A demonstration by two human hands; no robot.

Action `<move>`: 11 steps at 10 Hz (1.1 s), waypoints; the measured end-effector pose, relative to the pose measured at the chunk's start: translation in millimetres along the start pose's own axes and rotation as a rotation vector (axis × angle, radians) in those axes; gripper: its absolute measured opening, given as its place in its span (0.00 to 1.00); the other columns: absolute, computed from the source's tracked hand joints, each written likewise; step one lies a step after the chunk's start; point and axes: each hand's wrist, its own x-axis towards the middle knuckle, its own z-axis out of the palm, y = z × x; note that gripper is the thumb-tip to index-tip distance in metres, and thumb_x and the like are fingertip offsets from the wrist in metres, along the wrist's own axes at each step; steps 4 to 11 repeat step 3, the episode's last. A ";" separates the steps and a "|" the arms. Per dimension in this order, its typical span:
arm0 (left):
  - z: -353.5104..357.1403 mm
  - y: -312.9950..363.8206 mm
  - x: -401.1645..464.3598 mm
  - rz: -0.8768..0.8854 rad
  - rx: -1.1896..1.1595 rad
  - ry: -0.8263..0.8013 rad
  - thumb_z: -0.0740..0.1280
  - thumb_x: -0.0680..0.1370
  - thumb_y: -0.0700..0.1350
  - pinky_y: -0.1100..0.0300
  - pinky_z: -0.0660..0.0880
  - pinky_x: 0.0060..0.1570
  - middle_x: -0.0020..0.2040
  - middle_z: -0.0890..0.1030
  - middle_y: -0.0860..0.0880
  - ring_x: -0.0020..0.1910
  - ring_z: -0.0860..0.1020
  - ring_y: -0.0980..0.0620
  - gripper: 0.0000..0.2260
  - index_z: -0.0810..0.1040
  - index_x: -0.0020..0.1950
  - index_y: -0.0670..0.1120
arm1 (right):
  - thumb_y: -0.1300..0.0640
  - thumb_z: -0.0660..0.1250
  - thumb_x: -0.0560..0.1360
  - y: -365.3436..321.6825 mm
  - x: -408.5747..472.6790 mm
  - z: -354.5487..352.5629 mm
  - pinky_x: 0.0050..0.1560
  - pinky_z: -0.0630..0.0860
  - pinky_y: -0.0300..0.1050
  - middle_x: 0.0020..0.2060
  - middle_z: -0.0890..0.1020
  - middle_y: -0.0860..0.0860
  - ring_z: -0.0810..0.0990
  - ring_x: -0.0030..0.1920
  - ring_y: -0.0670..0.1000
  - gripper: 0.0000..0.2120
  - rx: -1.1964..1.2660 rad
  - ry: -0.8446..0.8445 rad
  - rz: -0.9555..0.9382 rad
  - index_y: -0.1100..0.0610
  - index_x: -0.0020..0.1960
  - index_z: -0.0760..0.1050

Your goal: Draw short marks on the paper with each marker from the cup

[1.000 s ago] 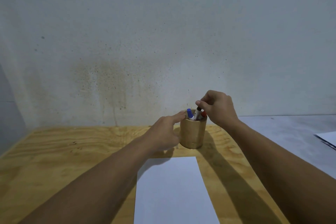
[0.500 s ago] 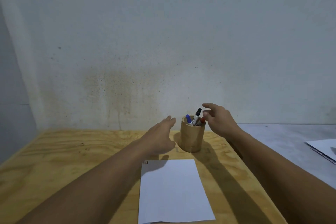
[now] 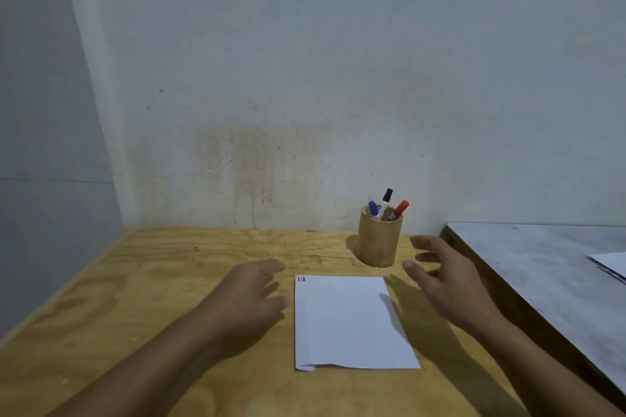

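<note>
A round wooden cup (image 3: pixel 377 240) stands near the wall, holding a blue marker (image 3: pixel 373 208), a black-capped marker (image 3: pixel 385 201) and a red marker (image 3: pixel 399 209). In front of it lies a white sheet of paper (image 3: pixel 349 322) with three tiny marks (image 3: pixel 301 279) in its far left corner. My left hand (image 3: pixel 252 294) hovers just left of the paper, fingers apart and empty. My right hand (image 3: pixel 443 272) is to the right of the cup and paper, open and empty, apart from both.
The wooden table (image 3: pixel 152 281) meets a stained wall at the back. A grey table (image 3: pixel 548 267) adjoins on the right, with a sheet of paper (image 3: pixel 609 264) at its edge.
Both hands have drawn back from the cup toward me. My right hand let go of the markers, which now stand free in the cup.
</note>
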 end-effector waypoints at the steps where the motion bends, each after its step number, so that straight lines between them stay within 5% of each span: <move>1: -4.4 -20.6 -35.3 -0.012 -0.002 0.048 0.73 0.66 0.53 0.60 0.69 0.66 0.71 0.70 0.55 0.67 0.70 0.59 0.31 0.72 0.68 0.51 | 0.53 0.71 0.74 5.2 -32.3 -4.7 0.48 0.75 0.37 0.57 0.79 0.44 0.77 0.52 0.44 0.17 0.005 -0.028 -0.010 0.51 0.62 0.75; 2: -9.6 -34.5 -69.1 0.043 0.161 0.071 0.72 0.66 0.59 0.61 0.62 0.70 0.66 0.69 0.64 0.69 0.65 0.62 0.27 0.75 0.65 0.55 | 0.51 0.71 0.73 14.6 -63.9 -12.0 0.49 0.74 0.36 0.52 0.78 0.38 0.78 0.50 0.41 0.15 0.002 -0.078 0.019 0.46 0.59 0.75; 3: -15.0 -40.0 -95.9 0.050 0.180 0.116 0.73 0.68 0.57 0.73 0.58 0.63 0.60 0.68 0.71 0.69 0.64 0.64 0.23 0.78 0.61 0.55 | 0.50 0.74 0.70 22.8 -92.6 -15.4 0.49 0.75 0.37 0.46 0.79 0.35 0.78 0.47 0.39 0.14 -0.024 -0.037 0.062 0.43 0.54 0.77; 11: -15.0 -40.0 -95.9 0.050 0.180 0.116 0.73 0.68 0.57 0.73 0.58 0.63 0.60 0.68 0.71 0.69 0.64 0.64 0.23 0.78 0.61 0.55 | 0.50 0.74 0.70 22.8 -92.6 -15.4 0.49 0.75 0.37 0.46 0.79 0.35 0.78 0.47 0.39 0.14 -0.024 -0.037 0.062 0.43 0.54 0.77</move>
